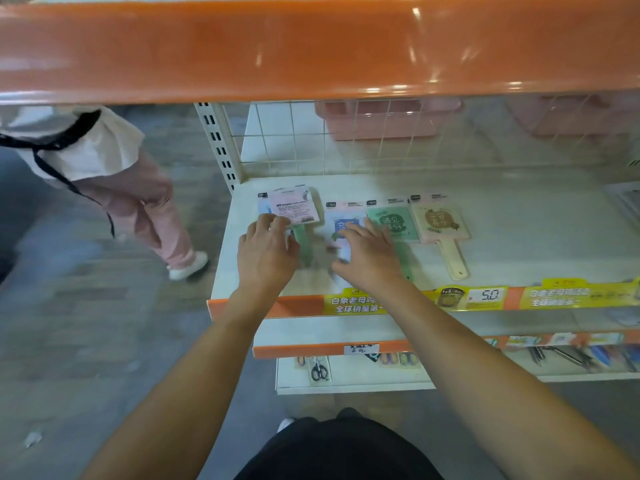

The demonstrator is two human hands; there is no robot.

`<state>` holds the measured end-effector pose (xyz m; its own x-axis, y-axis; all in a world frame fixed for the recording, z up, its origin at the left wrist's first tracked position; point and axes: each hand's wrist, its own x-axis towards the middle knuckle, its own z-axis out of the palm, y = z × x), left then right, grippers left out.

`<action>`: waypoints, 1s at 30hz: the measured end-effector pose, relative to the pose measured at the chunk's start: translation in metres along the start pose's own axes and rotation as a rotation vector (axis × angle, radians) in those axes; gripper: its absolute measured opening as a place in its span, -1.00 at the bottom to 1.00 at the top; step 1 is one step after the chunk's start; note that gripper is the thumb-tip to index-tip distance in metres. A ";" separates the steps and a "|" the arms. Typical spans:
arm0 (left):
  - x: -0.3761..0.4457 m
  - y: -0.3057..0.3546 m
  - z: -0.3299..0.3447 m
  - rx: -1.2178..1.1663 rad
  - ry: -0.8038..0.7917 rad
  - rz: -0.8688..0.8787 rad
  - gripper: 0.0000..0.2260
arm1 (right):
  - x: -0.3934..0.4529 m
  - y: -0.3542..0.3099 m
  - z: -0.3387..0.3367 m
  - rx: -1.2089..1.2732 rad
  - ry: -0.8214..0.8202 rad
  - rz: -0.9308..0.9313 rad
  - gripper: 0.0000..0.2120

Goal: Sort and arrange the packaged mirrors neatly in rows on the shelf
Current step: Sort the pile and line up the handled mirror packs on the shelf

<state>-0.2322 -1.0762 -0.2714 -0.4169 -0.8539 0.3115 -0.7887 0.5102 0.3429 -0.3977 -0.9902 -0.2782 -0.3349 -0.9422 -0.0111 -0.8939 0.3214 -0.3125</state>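
The grip of the left hand (266,249) pinches the lower edge of a pink-backed mirror pack (294,206), which lies tilted on the far-left stack. The right hand (367,258) rests flat, fingers straight, on the blue mirror pack (343,225). A green mirror pack (391,221) and a cream mirror pack (440,223) lie just beside it in one row on the shelf (519,244). The packs appear light, flat and stiff, with slick film likely to slide. The glass is probably fragile. Hold the card edge or handle; avoid pressing the face.
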 end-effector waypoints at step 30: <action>0.007 -0.066 -0.026 -0.016 0.063 0.011 -0.72 | 0.060 -0.096 0.035 0.016 0.214 0.065 -0.29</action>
<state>-0.1720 -1.1133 -0.2688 -0.3961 -0.8403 0.3701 -0.7769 0.5215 0.3527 -0.3218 -1.0805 -0.2827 -0.4486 -0.8776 0.1692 -0.8642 0.3777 -0.3325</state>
